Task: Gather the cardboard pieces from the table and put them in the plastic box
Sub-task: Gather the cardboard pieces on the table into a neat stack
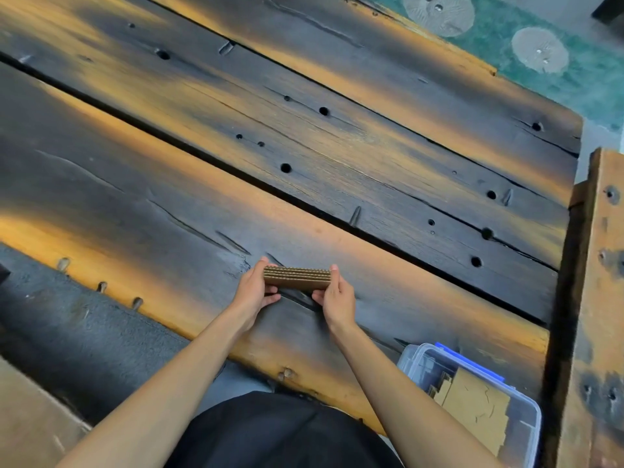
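A stack of brown corrugated cardboard pieces is held edge-up just above the dark wooden table. My left hand grips its left end and my right hand grips its right end. A clear plastic box with blue clips stands at the lower right near the table's front edge. It holds several cardboard pieces lying flat inside.
The tabletop is made of broad burnt planks with gaps and holes. A wooden beam runs along the right side. Green patterned floor shows at the top right. Grey floor lies at the lower left.
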Tool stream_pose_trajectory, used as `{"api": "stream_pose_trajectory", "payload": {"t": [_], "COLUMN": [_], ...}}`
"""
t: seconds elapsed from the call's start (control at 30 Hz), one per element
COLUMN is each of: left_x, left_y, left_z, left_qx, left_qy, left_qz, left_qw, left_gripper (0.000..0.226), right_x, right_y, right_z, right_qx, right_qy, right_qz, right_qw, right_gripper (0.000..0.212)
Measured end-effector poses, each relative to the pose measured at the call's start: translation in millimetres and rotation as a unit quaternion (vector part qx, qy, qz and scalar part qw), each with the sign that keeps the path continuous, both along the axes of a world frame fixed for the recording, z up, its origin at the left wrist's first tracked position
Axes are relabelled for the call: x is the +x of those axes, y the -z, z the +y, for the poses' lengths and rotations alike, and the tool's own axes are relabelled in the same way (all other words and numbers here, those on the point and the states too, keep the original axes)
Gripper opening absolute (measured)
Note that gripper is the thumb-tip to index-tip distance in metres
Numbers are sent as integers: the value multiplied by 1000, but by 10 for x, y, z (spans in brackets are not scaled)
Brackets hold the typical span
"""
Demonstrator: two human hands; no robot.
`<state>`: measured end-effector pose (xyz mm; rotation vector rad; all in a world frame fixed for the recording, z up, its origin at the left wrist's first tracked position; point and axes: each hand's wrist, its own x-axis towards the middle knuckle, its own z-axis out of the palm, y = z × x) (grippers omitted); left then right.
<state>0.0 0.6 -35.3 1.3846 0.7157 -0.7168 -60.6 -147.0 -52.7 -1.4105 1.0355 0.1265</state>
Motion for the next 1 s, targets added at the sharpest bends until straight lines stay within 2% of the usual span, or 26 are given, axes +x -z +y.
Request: {"api": "stream_pose_trajectory", "payload": {"t": [0.27,0.43,0.6,0.8,1.0], "left_x": [41,-43,26,-27,-55], "left_y": [117,184,159,39,-145], "left_z": [-12,11,7,-5,10], "left_qx": [-9,-22,-34,-79,-104], "left_qy": [-38,-46,-66,-48,0], "left_qz": [13,11,52,33,-8], "left_qw": [999,999,996,995,995], "left_gripper": [37,27,24,19,15], "right_x": [68,-6,32,-25,-58], "right_y": [-19,-43,-78,-128,-251], "right_z": [-31,-14,-11,-47,-186], "right_qx": [-21,13,26,46,125], "right_qy": [-10,-1,15,31,30], "right_qz": [-27,-44,-40,-48,-72], "right_qw": [999,999,999,997,989], "right_gripper": [48,41,39,41,40]}}
